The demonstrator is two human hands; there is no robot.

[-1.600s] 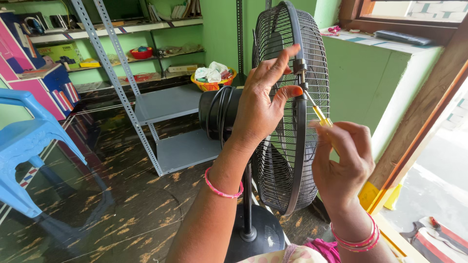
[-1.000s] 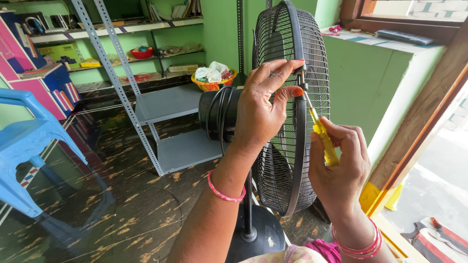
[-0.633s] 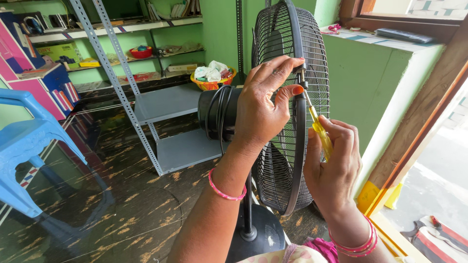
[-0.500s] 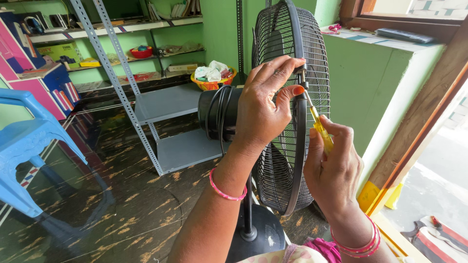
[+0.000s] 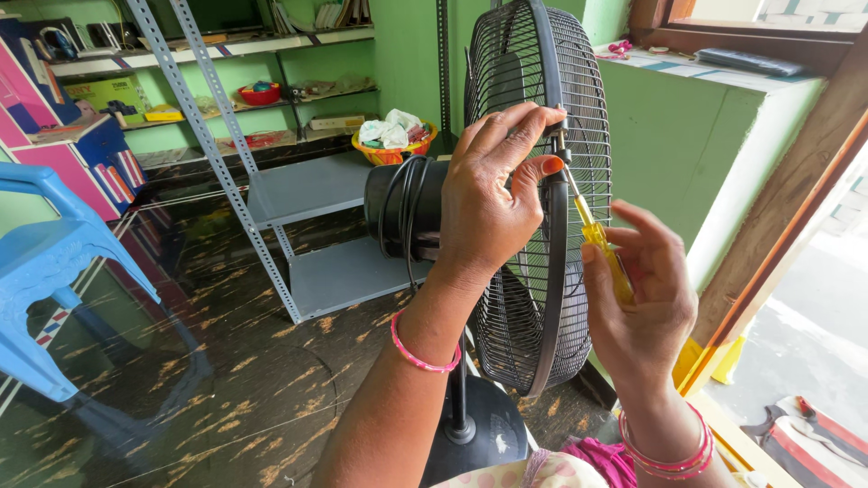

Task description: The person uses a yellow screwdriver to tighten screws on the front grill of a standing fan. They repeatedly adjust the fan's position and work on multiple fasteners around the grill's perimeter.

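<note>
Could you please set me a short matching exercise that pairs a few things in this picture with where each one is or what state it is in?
Things:
1. left hand
2. screwdriver
3. blue plastic chair
4. orange basket

Places or states:
A. on the grey shelf behind the fan
B. pinching the fan guard rim
C. far left on the floor
D. held in the right hand, tip at the rim

Pairs: 1-B, 2-D, 3-C, 4-A
</note>
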